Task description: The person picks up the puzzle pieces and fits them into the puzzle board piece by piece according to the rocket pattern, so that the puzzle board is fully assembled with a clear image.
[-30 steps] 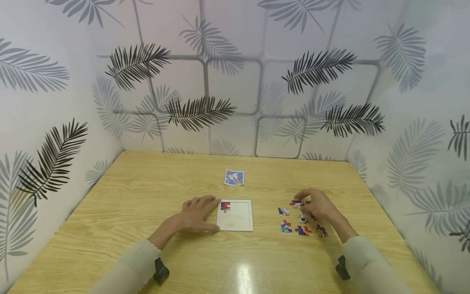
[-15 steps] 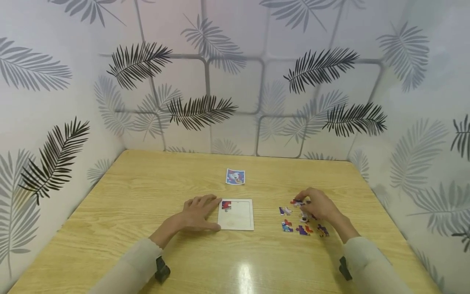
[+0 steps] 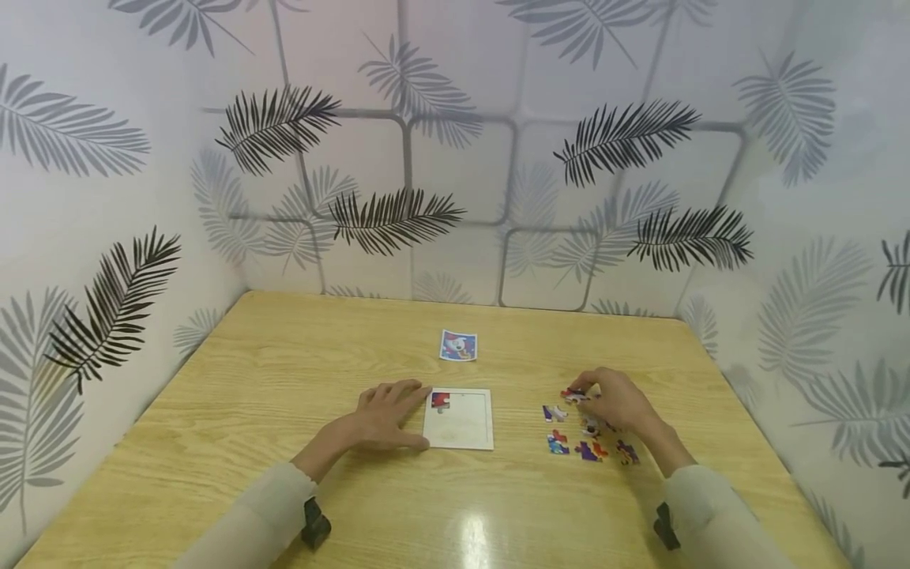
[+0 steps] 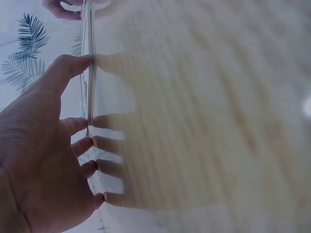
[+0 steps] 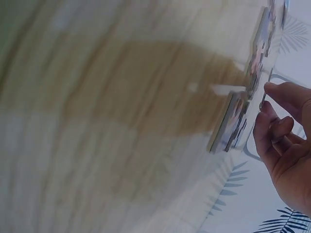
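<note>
My left hand (image 3: 387,415) lies with fingers spread at the left edge of a white square puzzle board (image 3: 462,427). Its thumb and index finger touch that edge, and the other fingertips rest on the table in the left wrist view. One red and purple puzzle piece (image 3: 440,399) sits in the board's far left corner. At the right, my right hand (image 3: 614,399) pinches a thin puzzle piece (image 5: 264,94) between thumb and fingers. Beneath and around it lie several loose pieces, among them a purple and orange piece (image 3: 590,450) and a blue and red piece (image 3: 558,442). The hand partly hides others.
A small picture card (image 3: 458,346) of a white cartoon animal lies behind the board. The wooden table (image 3: 320,340) meets leaf-patterned walls (image 3: 455,269) at the back and sides. Bare tabletop separates the board from the loose pieces.
The head view has shifted slightly. My right thumb has drawn a little nearer to the index finger; the left hand and board stay in place.
</note>
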`<action>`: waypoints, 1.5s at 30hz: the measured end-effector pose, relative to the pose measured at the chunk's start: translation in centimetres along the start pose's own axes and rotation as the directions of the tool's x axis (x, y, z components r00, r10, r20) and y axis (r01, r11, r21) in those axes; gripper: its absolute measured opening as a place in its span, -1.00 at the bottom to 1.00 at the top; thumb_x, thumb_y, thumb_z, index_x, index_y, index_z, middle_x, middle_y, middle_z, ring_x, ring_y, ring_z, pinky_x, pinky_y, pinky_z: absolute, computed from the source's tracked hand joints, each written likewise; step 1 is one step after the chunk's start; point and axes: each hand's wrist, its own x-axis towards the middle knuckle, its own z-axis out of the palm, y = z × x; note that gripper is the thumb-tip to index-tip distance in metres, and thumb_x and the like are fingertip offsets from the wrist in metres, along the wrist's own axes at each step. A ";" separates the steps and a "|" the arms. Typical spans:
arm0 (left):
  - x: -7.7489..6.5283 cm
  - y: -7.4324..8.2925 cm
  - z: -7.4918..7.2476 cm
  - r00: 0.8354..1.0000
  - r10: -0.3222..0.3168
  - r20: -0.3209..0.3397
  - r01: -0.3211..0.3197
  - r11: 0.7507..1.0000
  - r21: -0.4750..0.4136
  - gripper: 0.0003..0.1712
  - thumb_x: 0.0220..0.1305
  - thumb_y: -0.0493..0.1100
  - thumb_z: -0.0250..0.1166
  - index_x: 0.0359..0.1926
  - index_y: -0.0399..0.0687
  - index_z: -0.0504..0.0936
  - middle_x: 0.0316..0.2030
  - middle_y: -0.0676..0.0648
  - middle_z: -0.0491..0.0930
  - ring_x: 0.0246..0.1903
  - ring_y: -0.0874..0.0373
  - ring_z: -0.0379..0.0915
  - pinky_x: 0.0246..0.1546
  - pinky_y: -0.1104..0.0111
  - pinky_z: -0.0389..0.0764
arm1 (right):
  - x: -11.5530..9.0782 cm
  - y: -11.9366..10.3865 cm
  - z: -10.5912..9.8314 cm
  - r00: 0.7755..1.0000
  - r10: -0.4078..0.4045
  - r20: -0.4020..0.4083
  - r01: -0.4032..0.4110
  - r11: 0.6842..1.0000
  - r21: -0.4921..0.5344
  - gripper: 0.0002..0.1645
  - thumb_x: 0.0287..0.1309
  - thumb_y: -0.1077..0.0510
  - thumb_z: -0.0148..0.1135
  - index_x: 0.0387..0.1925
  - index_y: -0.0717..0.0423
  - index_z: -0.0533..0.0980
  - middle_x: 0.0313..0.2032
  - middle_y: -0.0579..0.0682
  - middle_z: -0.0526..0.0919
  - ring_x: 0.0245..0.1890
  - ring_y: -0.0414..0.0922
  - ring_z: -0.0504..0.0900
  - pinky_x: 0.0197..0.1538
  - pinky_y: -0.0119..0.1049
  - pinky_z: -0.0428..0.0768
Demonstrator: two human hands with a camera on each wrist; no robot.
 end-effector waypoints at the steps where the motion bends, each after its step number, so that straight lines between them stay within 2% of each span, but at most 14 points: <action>1: 0.0 0.0 0.0 1.000 -0.002 0.003 0.002 1.000 0.001 0.12 0.29 0.35 0.33 0.68 0.13 0.01 0.61 -0.15 -0.01 0.51 -0.30 -0.05 0.41 -0.37 -0.03 | 0.0 -0.2 0.0 1.000 -0.001 -0.010 0.001 1.000 0.007 -0.69 0.15 0.31 0.39 -0.03 0.14 0.73 -0.10 0.10 0.73 -0.20 -0.01 0.60 -0.05 0.04 0.61; 4: -0.1 0.0 0.0 1.000 0.000 0.006 0.000 1.000 0.002 0.12 0.29 0.35 0.33 0.68 0.12 0.01 0.61 -0.15 -0.01 0.51 -0.30 -0.05 0.40 -0.36 -0.03 | 0.1 -0.8 0.2 0.999 -0.001 -0.037 0.002 0.999 0.045 -0.70 0.18 0.29 0.37 -0.03 0.12 0.73 -0.05 0.11 0.74 -0.15 0.06 0.63 -0.03 0.10 0.62; 10: 0.0 0.0 0.0 1.000 0.003 -0.001 -0.003 1.000 0.004 0.12 0.30 0.35 0.32 0.68 0.11 0.00 0.61 -0.14 -0.02 0.51 -0.30 -0.05 0.41 -0.35 -0.03 | 0.3 -1.8 0.4 0.997 -0.032 -0.077 0.038 0.996 0.077 -0.72 0.24 0.30 0.36 -0.01 0.12 0.73 0.00 0.13 0.75 0.15 0.24 0.61 0.19 0.26 0.57; 13: -0.1 0.1 -0.1 1.000 0.000 0.001 0.000 1.000 0.001 0.11 0.31 0.33 0.32 0.68 0.10 0.00 0.61 -0.14 -0.02 0.52 -0.30 -0.06 0.42 -0.35 -0.05 | 0.5 -2.3 0.5 0.995 -0.049 -0.087 0.056 0.995 0.081 -0.73 0.24 0.29 0.38 -0.03 0.12 0.74 0.00 0.13 0.76 0.16 0.24 0.62 0.18 0.25 0.58; 15: -0.2 0.3 -0.4 1.000 0.001 0.008 -0.001 1.000 -0.008 0.11 0.31 0.32 0.33 0.68 0.07 0.01 0.61 -0.15 -0.02 0.52 -0.31 -0.07 0.42 -0.37 -0.06 | 0.5 -2.6 0.6 0.994 -0.058 -0.089 0.066 0.994 0.086 -0.73 0.24 0.30 0.38 -0.03 0.11 0.75 0.02 0.14 0.75 -0.06 0.14 0.69 -0.01 0.09 0.69; 17: -0.4 0.6 -0.8 1.000 0.006 0.015 -0.005 1.000 -0.013 0.11 0.31 0.31 0.33 0.67 0.02 0.03 0.60 -0.18 -0.01 0.52 -0.33 -0.07 0.42 -0.38 -0.06 | 0.5 -3.0 0.7 0.995 -0.060 -0.079 0.069 0.990 0.119 -0.73 0.24 0.30 0.38 -0.02 0.11 0.75 0.06 0.17 0.73 -0.38 0.01 0.66 -0.30 -0.08 0.72; 20: -0.7 0.9 -1.3 1.000 0.019 0.018 -0.019 1.000 -0.016 0.10 0.33 0.32 0.31 0.65 -0.05 0.05 0.59 -0.22 0.00 0.50 -0.35 -0.06 0.40 -0.38 -0.04 | 0.6 -3.6 0.8 0.997 -0.064 -0.054 0.073 0.979 0.191 -0.72 0.26 0.32 0.38 0.00 0.11 0.74 0.16 0.24 0.66 -0.73 -0.18 0.39 -0.65 -0.29 0.50; 22: -0.9 1.0 -1.6 1.000 0.023 0.018 -0.023 1.000 -0.016 0.10 0.34 0.33 0.30 0.65 -0.08 0.06 0.58 -0.23 0.01 0.49 -0.36 -0.04 0.40 -0.38 -0.02 | 0.7 -4.0 0.8 0.996 -0.073 -0.046 0.082 0.972 0.220 -0.71 0.26 0.33 0.38 0.00 0.10 0.74 0.21 0.27 0.62 -0.81 -0.24 0.33 -0.72 -0.35 0.46; 28: -1.1 1.2 -1.8 1.000 0.022 0.021 -0.022 1.000 -0.022 0.11 0.33 0.34 0.30 0.65 -0.07 0.05 0.58 -0.23 0.02 0.48 -0.37 -0.04 0.40 -0.38 -0.02 | 1.2 -5.0 1.4 0.992 -0.106 -0.067 0.117 0.972 0.202 -0.73 0.22 0.33 0.40 -0.05 0.11 0.76 0.16 0.27 0.65 -0.79 -0.28 0.28 -0.69 -0.41 0.39; 35: -1.0 1.3 -1.7 0.999 0.028 0.025 -0.027 0.999 -0.025 0.10 0.33 0.32 0.32 0.64 -0.09 0.06 0.57 -0.24 0.04 0.48 -0.38 -0.03 0.38 -0.40 -0.01 | 1.6 -5.9 2.5 0.996 -0.079 -0.044 0.087 0.972 0.218 -0.77 0.23 0.31 0.42 -0.08 0.08 0.77 0.10 0.21 0.67 -0.78 -0.23 0.40 -0.69 -0.43 0.39; 40: -0.8 1.0 -1.2 0.999 0.032 0.008 -0.032 0.999 -0.022 0.10 0.34 0.35 0.30 0.65 -0.05 0.06 0.57 -0.24 0.03 0.47 -0.40 -0.03 0.38 -0.41 -0.03 | 2.2 -6.8 3.1 0.992 -0.116 -0.052 0.123 0.978 0.170 -0.79 0.21 0.29 0.45 -0.12 0.03 0.79 0.06 0.17 0.71 -0.78 -0.27 0.31 -0.67 -0.42 0.33; 45: -0.7 0.9 -1.0 1.000 0.031 0.006 -0.030 0.999 -0.026 0.10 0.33 0.35 0.30 0.65 -0.04 0.06 0.58 -0.24 0.02 0.47 -0.40 -0.03 0.39 -0.40 -0.04 | 2.5 -8.0 3.5 0.990 -0.139 -0.030 0.142 0.972 0.188 -0.79 0.21 0.29 0.45 -0.13 0.03 0.79 0.07 0.18 0.71 -0.77 -0.26 0.36 -0.65 -0.40 0.41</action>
